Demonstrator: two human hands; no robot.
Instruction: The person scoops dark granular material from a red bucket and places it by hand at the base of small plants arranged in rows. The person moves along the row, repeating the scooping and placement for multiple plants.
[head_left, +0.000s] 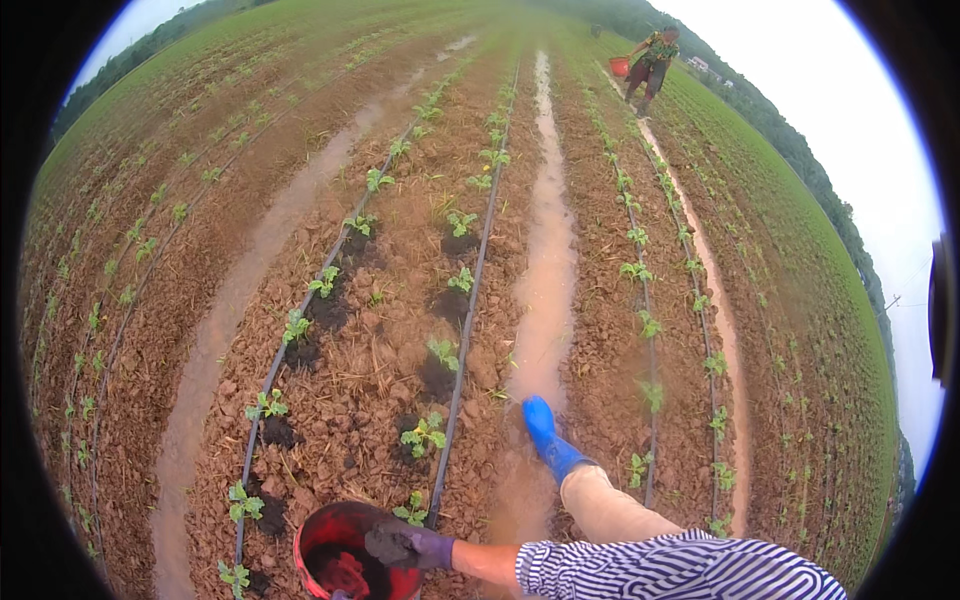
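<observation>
My right hand (409, 544), in a purple glove caked with dark soil, is over the right side of a red bucket (306, 559). Its fingers look curled downward; whether they hold anything is hidden. Dark loose material (326, 555) lies inside the bucket around a patch of bare red. At the bottom edge a small greyish-purple bit, perhaps my left glove, shows by the bucket; the rest of that hand is out of view. Just beyond the bucket grow leafy seedlings (424, 435), (244, 504), with dark patches (281, 433) on the soil beside several of them.
Black drip hoses (459, 375), (289, 330) run along the planted rows. My blue boot (551, 439) stands in a muddy, water-filled furrow (546, 300). Another such furrow (232, 300) lies to the left. Far right, a person (654, 64) carries a red bucket (619, 66).
</observation>
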